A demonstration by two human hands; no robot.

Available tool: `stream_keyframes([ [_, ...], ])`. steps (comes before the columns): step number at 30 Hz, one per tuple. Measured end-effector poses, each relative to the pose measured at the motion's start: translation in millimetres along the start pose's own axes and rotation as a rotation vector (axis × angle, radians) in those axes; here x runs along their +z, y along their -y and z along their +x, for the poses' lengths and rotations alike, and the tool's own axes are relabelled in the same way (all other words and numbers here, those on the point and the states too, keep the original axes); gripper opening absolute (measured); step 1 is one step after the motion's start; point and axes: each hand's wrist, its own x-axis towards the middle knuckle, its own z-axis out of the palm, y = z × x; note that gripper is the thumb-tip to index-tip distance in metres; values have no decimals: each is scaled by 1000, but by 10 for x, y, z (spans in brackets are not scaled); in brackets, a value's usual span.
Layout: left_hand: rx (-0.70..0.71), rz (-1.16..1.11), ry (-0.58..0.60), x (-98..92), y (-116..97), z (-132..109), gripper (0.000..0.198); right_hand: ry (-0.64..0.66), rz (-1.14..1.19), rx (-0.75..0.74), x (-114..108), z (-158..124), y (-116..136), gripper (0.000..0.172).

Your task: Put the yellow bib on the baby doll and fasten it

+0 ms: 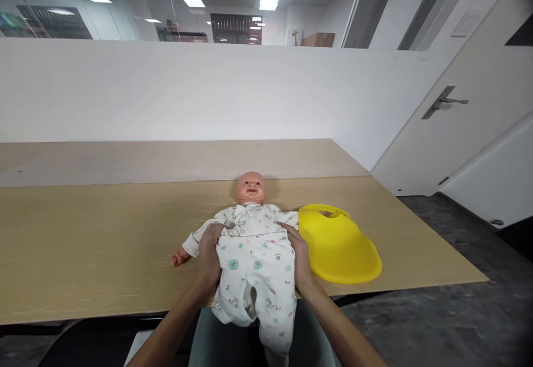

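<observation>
A baby doll (252, 189) lies on its back on the wooden table, head toward the wall, legs hanging over the front edge above my lap. It wears a white printed top (254, 220) and white trousers (258, 264) with coloured dots, their waistband over the belly. My left hand (209, 256) is closed round the doll's waist on the left side, and my right hand (300, 253) grips the opposite side. Both sets of fingertips are partly hidden by the clothing. Touching the doll's sleeve on the right is a yellow bib (341, 247), which covers that doll hand.
The table (104, 234) runs wide to the left, and its front edge is close to my lap. Behind it rises a white wall (187, 89) with glass above. A door with a metal handle (445, 101) stands to the right, over a dark floor (437, 245).
</observation>
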Motion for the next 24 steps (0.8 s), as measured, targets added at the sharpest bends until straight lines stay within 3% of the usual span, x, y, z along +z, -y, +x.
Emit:
stream_keyframes([
  [5,127,73,43,-68,-24,17,20,72,-51,-36,-32,29,-5,36],
  [8,173,124,144,-192,-18,25,29,258,-252,-129,-176,77,72,29],
  [11,184,155,274,-391,49,19,24,452,-407,-177,-388,120,212,16],
  [15,171,85,239,-605,64,-28,21,322,-419,-155,-562,139,440,15],
  [17,202,97,255,-608,-11,-58,16,302,-382,-160,-549,128,548,12],
  [19,222,126,309,-539,-103,-82,14,370,-363,-156,-485,113,616,13],
  [24,191,191,350,-344,-167,-105,17,460,-377,-127,-350,103,571,8],
])
